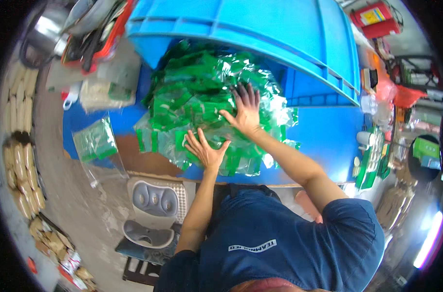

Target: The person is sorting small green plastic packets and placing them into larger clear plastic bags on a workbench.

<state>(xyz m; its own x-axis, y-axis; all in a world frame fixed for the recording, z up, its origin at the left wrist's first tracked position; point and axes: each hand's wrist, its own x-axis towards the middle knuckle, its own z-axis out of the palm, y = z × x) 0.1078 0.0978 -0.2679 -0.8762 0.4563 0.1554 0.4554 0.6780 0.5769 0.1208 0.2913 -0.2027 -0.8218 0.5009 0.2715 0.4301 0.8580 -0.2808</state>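
A large heap of clear and green plastic packets (182, 107) spills from a blue crate (275, 29) lying on its side, its opening toward me. My left hand (207, 152) lies on the heap's near edge, fingers spread. Farther in, my right hand (247, 111) rests on top of the packets with its fingers apart, partly in the crate's shade. Neither hand grips a packet. Some loose packets lie on the blue tabletop (323, 141) below the heap.
One clear and green packet (96, 143) hangs over the table's left edge. A stack of clear bags (107, 95) and a red tray of tools (104, 44) sit at the left. At right stands a green rack (370, 165). A grey moulded stool (156, 199) is below.
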